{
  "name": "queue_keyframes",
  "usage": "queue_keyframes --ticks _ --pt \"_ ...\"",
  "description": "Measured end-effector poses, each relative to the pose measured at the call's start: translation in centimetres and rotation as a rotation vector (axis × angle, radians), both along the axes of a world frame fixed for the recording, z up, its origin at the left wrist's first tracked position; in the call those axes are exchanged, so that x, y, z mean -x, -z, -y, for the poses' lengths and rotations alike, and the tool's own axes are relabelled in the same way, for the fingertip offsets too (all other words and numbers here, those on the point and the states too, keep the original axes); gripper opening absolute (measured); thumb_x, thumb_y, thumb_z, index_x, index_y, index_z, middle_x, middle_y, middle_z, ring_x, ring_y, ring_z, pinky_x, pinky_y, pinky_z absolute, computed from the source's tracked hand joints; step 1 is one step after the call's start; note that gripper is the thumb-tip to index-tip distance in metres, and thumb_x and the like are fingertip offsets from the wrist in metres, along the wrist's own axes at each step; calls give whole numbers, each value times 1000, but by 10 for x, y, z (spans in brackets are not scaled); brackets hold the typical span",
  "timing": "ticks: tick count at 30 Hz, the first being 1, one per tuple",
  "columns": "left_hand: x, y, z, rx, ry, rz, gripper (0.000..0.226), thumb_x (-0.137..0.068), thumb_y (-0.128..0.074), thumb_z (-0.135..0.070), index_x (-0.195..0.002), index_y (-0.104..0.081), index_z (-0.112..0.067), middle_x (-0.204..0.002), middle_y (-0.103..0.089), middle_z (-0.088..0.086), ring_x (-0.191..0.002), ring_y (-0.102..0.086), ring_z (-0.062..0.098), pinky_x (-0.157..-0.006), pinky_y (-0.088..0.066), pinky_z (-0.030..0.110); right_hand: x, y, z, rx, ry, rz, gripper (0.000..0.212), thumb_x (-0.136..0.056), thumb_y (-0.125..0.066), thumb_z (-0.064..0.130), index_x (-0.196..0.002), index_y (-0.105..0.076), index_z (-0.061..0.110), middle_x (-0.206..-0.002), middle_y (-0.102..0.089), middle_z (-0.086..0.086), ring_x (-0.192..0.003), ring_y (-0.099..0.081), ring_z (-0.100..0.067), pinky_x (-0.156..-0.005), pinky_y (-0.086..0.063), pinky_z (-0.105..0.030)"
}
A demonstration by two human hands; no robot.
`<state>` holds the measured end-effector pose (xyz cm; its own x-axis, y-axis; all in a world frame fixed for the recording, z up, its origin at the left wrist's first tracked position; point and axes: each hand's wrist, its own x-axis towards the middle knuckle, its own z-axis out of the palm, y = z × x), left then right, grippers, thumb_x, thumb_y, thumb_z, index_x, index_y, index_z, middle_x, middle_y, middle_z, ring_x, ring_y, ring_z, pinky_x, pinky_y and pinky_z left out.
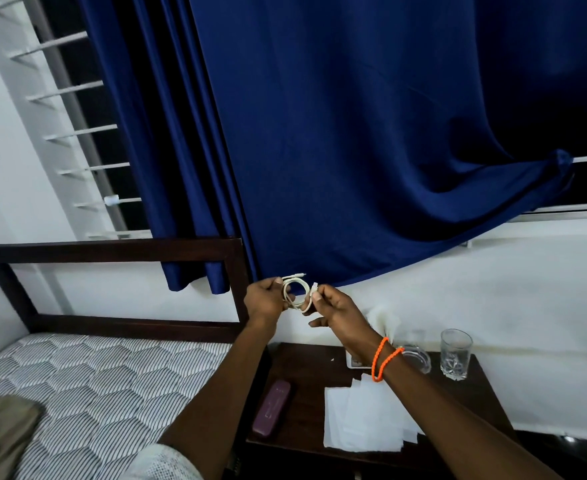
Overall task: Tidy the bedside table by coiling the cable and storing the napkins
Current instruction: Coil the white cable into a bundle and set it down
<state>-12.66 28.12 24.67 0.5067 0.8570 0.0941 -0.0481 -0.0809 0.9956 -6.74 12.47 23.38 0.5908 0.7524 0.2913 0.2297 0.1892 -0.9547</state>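
Now both hands hold the white cable (296,293) as a small coil, raised above the bedside surface (305,386).

Left hand (263,299) has its grip closed on the coil's left side; right hand (333,306) pinches the right side near a plug end. Below, white napkins (361,417) lie spread on the surface, beside a maroon case (272,407), near a drinking glass (455,353).
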Motion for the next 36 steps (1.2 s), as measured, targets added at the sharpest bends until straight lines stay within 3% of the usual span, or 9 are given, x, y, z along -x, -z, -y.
queue_keyframes --ticks 7,11,14,16,20,22,28,33,36 --pt "4 -4 5 236 266 158 23 -100 -61 -16 -99 -71 5 -75 -70 13 -57 -64 18 -46 -48 20 -14 -2 0 -34 35 -156 25 -107 -44 23 -97 -61 8 -88 -66 -5 -84 -65 -17 -75 -58 -30" --pt "4 -7 10 199 340 92 23 -99 -64 -21 -95 -74 -1 -70 -67 8 -53 -55 12 -45 -44 19 -21 -4 -5 -11 219 -210 23 -106 -45 21 -100 -63 10 -85 -64 -10 -67 -63 -17 -63 -58 -31" --pt "5 -8 16 148 420 46 27 -99 -65 -25 -91 -73 -1 -67 -60 5 -54 -49 11 -46 -40 20 -28 -5 -9 77 414 -95 20 -104 -47 21 -100 -64 11 -92 -68 -13 -71 -63 -19 -62 -58 -35" --pt "6 -9 19 120 472 26 27 -98 -65 -26 -92 -73 0 -67 -56 4 -56 -47 10 -47 -39 20 -30 -7 -10 146 524 61 20 -103 -49 20 -100 -65 8 -96 -69 -13 -83 -64 -26 -72 -54 -40" --pt "6 -11 20 122 516 9 33 -100 -62 -24 -112 -69 6 -75 -57 6 -64 -50 11 -50 -40 20 -35 -14 -10 213 610 307 12 -96 -57 12 -93 -67 6 -98 -62 -14 -86 -58 -29 -71 -37 -28" --pt "7 -14 20 125 536 18 27 -102 -58 -22 -111 -70 0 -77 -59 8 -68 -53 13 -52 -39 20 -38 -21 -11 235 571 288 14 -96 -61 18 -91 -69 7 -94 -65 -11 -80 -57 -23 -72 -38 -27" --pt "3 -19 14 104 508 53 24 -104 -54 -19 -109 -70 -2 -84 -56 14 -66 -51 13 -49 -37 19 -41 -34 -12 158 355 -91 15 -92 -69 19 -89 -71 4 -77 -70 -13 -66 -65 -22 -64 -51 -35" --pt "1 -20 14 47 421 44 24 -103 -57 -24 -96 -76 -11 -77 -69 6 -61 -57 11 -47 -43 19 -37 -35 -8 179 169 -66 39 -89 -69 49 -88 -75 10 -81 -73 -4 -80 -67 -16 -76 -54 -34" --pt "2 -22 15 43 392 -9 27 -103 -56 -29 -96 -76 -12 -76 -70 5 -63 -58 12 -48 -44 20 -37 -31 -4 135 39 -114 26 -87 -75 36 -102 -76 15 -99 -78 -3 -96 -69 -16 -87 -53 -37"
